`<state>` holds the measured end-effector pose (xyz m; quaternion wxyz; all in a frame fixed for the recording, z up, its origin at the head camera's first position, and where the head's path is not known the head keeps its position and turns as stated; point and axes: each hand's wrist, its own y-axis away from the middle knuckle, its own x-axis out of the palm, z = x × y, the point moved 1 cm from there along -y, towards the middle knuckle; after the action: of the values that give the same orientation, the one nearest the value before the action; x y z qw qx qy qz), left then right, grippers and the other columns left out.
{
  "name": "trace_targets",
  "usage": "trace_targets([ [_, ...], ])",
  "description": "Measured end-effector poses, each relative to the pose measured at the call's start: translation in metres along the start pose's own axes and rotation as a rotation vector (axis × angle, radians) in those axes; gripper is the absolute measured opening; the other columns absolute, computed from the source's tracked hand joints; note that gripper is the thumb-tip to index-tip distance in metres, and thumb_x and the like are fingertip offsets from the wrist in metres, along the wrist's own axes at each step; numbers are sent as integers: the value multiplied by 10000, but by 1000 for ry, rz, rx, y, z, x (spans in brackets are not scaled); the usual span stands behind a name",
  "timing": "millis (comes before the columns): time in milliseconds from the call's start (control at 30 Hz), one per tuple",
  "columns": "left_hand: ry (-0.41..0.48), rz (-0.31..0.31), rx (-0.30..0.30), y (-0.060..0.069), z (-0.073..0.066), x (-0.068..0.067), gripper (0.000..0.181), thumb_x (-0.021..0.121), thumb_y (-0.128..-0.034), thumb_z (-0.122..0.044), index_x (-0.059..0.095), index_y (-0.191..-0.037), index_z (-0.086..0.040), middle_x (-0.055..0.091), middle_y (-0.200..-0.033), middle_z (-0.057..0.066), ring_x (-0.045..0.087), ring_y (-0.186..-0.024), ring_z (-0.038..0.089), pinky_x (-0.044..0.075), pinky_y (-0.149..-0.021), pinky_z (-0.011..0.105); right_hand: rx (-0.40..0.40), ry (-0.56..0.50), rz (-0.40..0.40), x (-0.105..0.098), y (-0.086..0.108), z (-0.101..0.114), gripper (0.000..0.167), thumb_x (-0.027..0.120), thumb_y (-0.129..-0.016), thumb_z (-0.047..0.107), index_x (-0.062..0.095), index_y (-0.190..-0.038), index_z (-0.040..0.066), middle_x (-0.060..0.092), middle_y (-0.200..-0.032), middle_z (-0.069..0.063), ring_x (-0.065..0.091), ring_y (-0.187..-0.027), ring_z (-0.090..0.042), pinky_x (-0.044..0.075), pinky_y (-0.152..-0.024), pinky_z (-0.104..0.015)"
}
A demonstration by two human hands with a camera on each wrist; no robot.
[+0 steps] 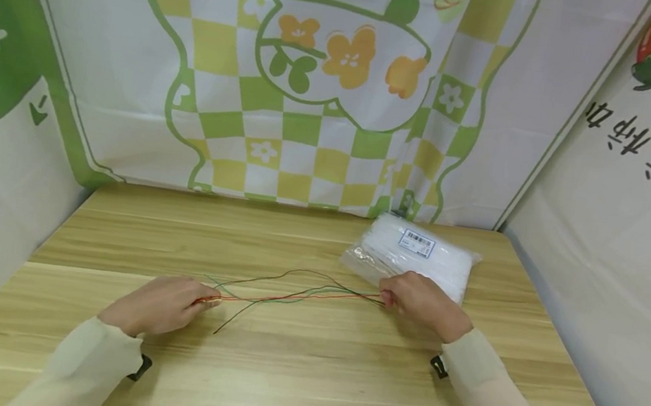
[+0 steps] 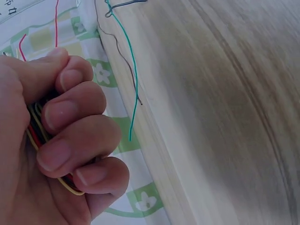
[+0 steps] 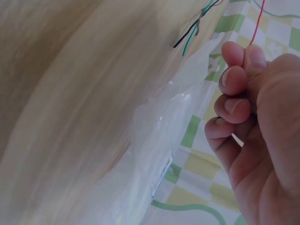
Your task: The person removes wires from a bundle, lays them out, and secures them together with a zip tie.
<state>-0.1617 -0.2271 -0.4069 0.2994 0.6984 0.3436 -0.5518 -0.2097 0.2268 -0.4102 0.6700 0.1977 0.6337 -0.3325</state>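
1. Lower left: left hand (image 1: 161, 305) gripping a wire bundle (image 2: 37, 124).
2. Right of centre: right hand (image 1: 420, 303) pinching a red wire (image 3: 258, 23).
3. Red seems singled out; green wire (image 2: 136, 84) and black wire (image 3: 185, 36), centre, left loose.

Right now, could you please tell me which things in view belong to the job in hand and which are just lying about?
Part of the job:
Red wire, pinched by left hand and right hand
Wire bundle, in the left palm
Probably also the loose green wire, brown wire and black wire

Seemingly not in use:
Plastic bag with white contents, in neither hand
Patterned cloth behind
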Motion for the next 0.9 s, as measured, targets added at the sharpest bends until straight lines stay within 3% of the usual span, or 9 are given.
trace_targets([
  [133,8,1,-9,-2,-2,0,241,571,-1088,-279,747,-1235,-203,651,-899,-119,539,-805,51,467,-735,349,33,-9,10,3,0,-3,335,678,-852,-92,546,-729,190,532,-687,118,481,-669,-32,410,-587,-203],
  [267,7,21,-31,-5,-4,1,148,568,-1089,-248,700,-1023,-239,536,-758,-113,456,-697,58,406,-673,315,65,-12,28,5,0,-3,328,677,-887,-60,530,-732,189,508,-692,117,474,-666,-41,413,-585,-209],
  [400,10,20,-49,-7,-5,1,216,567,-1079,-196,592,-868,-235,477,-707,-92,412,-646,73,380,-640,306,68,6,18,4,-2,1,305,706,-932,-9,556,-742,177,538,-700,104,484,-661,-56,454,-608,-240],
  [567,11,27,-71,-11,-6,4,210,566,-1065,-162,601,-865,-212,504,-711,-70,440,-663,96,409,-661,336,41,22,-19,7,-5,7,252,711,-994,85,625,-765,146,593,-708,85,526,-660,-71,515,-646,-290],
  [733,-15,42,-83,-14,-7,10,125,583,-1056,-190,706,-1032,-195,598,-801,-63,520,-752,117,472,-726,398,40,24,-44,13,-9,14,248,694,-1019,137,647,-776,158,637,-734,87,628,-713,-101,570,-720,-341],
  [900,16,58,-106,-15,-10,10,196,570,-1078,-230,623,-889,-217,503,-719,-61,485,-711,123,438,-725,384,79,19,-57,14,-11,22,241,681,-1021,151,661,-782,179,656,-747,84,671,-750,-140,577,-739,-370],
])
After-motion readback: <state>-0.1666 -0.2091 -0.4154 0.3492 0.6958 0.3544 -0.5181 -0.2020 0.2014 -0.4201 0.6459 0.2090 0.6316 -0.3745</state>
